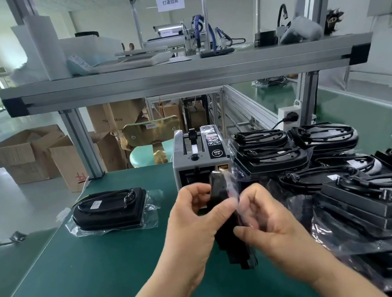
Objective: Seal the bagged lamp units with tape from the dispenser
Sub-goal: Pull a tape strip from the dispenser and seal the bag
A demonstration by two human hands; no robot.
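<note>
— What sits closest?

— Two bare hands, raised over the near middle of the surface (pixel 80 271). The left hand (pixel 196 215) has its fingers curled round a black bagged lamp unit (pixel 231 243), held on edge between the hands. The right hand (pixel 263 217) pinches the clear bag film at the unit's right side. Both grips are closed on that one unit, which is blurred, so I cannot tell whether any tape is on it.

— And the biggest things around them?

— The green surface runs from the near edge back to an aluminium-framed shelf (pixel 184 72) overhead. On the right is a pile of bagged units (pixel 352 187), black housings with cables in clear film, stacked several deep and reaching the near right corner. On the floor to the left, beyond the surface, stand open cardboard boxes (pixel 27 155).

— Where is the tape?

— The grey tape dispenser (pixel 201 155) stands upright just behind the hands, its front slot facing them, touching or nearly touching the pile on its right. The held unit's top overlaps the slot from this view.

— Anything smaller?

— A single bagged unit (pixel 110 209) lies flat on the left, well apart from the pile.
</note>
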